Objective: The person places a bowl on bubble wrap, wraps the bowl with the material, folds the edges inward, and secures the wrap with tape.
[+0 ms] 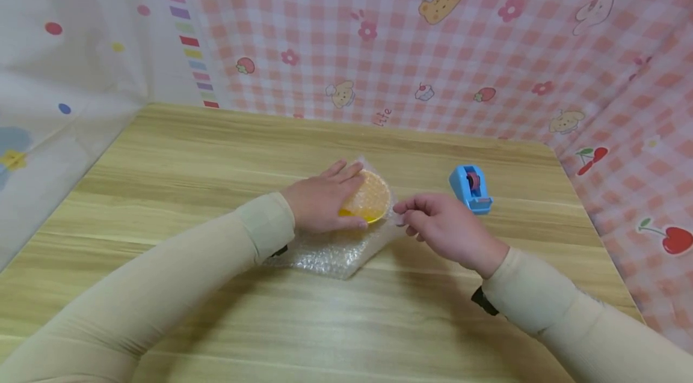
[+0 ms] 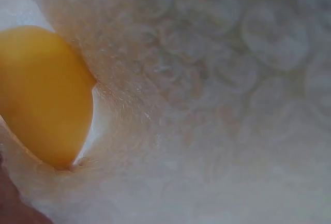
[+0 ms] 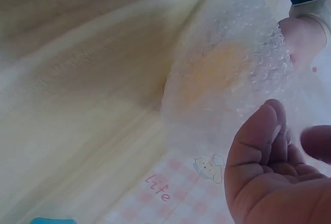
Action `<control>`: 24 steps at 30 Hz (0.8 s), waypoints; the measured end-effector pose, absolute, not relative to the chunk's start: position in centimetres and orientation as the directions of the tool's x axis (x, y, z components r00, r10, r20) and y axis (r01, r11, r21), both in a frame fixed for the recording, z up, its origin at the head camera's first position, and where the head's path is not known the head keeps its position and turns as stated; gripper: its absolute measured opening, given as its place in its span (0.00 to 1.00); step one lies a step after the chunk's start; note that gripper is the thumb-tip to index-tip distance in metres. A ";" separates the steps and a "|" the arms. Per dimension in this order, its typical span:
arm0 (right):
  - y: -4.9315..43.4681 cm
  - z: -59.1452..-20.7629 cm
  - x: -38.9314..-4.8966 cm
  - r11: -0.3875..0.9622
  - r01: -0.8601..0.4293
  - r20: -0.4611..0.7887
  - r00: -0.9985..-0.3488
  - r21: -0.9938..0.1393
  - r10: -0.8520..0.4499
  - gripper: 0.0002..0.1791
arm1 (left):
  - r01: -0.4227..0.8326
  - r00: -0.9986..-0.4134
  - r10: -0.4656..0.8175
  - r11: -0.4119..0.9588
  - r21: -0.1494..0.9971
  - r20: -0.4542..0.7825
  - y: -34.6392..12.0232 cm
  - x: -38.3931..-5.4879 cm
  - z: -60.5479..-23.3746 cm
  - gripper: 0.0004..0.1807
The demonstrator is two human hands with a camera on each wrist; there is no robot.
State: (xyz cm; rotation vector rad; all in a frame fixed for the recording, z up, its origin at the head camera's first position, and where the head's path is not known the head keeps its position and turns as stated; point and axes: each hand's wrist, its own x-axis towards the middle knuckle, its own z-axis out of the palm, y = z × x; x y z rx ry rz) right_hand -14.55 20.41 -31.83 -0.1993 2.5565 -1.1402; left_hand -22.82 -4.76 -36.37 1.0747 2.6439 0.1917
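A round yellow thing (image 1: 370, 210) with a pale orange top lies among bubble wrap (image 1: 330, 257) on the table. In the left wrist view its smooth yellow side (image 2: 46, 97) shows through a gap between layers of wrap. My left hand (image 1: 327, 199) rests over it with fingers spread, pressing on the wrapped left part. At the right edge of the wrap, my right hand (image 1: 446, 226) pinches the sheet between thumb and fingers. The right wrist view has the wrap (image 3: 222, 115) pulled up beside those fingers, with the yellow blurred behind it.
A blue tape dispenser (image 1: 471, 189) with a reddish roll stands on the wooden table (image 1: 216, 148), beyond my right hand. Pink checked cloth (image 1: 325, 28) hangs along the back and right, and white dotted cloth (image 1: 81, 64) at the left.
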 end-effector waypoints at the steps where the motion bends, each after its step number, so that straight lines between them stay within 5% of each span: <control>1: 20.3 -31.8 -14.7 0.671 -0.003 -0.239 -0.933 -0.741 -0.268 0.18 | 0.661 -0.685 0.698 0.716 0.225 -0.209 -4.8 -22.8 -36.4 0.57; 11: 19.0 -32.4 -16.8 0.716 -0.161 -0.178 -0.910 -0.680 -0.373 0.18 | 0.672 -0.680 0.705 0.709 0.214 -0.200 -4.8 -22.7 -36.3 0.53; 24: 17.1 -32.8 -18.8 0.794 -0.266 -0.027 -0.942 -0.547 -0.334 0.11 | 0.685 -0.669 0.718 0.696 0.213 -0.194 -4.8 -22.9 -36.4 0.51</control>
